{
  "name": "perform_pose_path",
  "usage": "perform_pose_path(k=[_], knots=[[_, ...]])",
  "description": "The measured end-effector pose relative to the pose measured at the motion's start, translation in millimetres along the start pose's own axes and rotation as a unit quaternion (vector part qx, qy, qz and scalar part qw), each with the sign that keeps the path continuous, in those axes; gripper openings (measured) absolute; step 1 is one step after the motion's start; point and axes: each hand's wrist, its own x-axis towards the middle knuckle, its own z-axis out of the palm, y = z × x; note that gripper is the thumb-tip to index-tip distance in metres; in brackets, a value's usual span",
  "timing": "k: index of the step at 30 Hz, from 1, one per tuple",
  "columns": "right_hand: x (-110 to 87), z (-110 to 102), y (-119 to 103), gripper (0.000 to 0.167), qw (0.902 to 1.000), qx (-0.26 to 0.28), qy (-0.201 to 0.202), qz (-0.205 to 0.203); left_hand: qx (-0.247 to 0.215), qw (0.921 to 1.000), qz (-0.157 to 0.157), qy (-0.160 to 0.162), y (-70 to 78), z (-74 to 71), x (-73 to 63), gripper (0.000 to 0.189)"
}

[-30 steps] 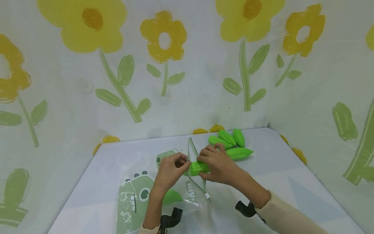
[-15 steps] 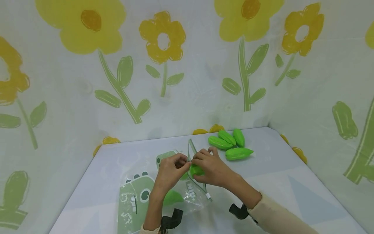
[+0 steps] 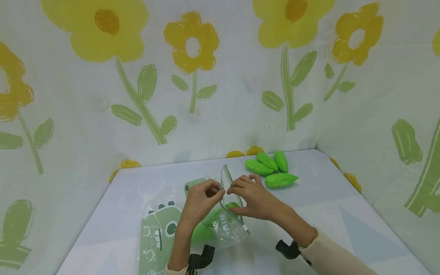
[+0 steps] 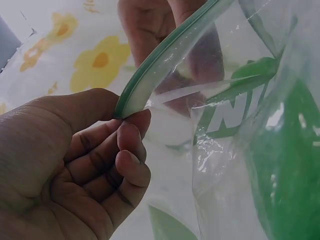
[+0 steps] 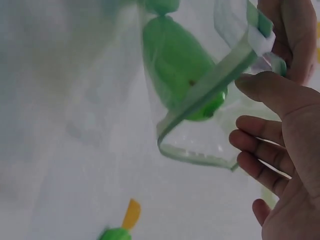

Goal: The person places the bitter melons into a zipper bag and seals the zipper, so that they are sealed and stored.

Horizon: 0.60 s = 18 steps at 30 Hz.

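Observation:
My left hand [image 3: 199, 200] pinches the green zip edge of a clear zip-lock bag [image 4: 165, 55] between thumb and forefinger, and the bag's mouth stands apart. The bag carries a green dinosaur print [image 3: 156, 225]. My right hand [image 3: 258, 196] is at the mouth, fingers spread and slightly bent, holding nothing; in the right wrist view its thumb is right at the zip edge. Glossy green gourd-like vegetables [image 5: 175, 65] lie inside, seen through the film. A white slider [image 3: 245, 228] sits at the near end of the zip.
Several more green gourd-like vegetables [image 3: 281, 180] lie in a group at the back right of the white table [image 3: 319, 194]. A flower-printed cloth [image 3: 220, 126] rises behind the table and at both sides. Each wrist carries a black camera mount [image 3: 203, 258].
My right hand has put a green vegetable in through the bag's mouth and let it go, its fingers spreading afterwards. My left hand has kept its pinch in the same place.

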Motion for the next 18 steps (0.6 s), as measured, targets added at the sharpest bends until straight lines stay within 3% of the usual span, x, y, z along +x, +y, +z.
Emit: perform_pose_path(k=[6, 18], knots=[[-12.5, -11.8, 18.8, 0.038, 0.9992, -0.005, 0.028, 0.028, -0.004, 1.0, -0.003, 0.003, 0.9, 0.1, -0.3, 0.007], [-50.7, -20.5, 68.7, 0.037, 0.9925, -0.037, 0.031, 0.113, 0.001, 1.0, -0.004, 0.0, 0.1, 1.7, -1.2, 0.007]])
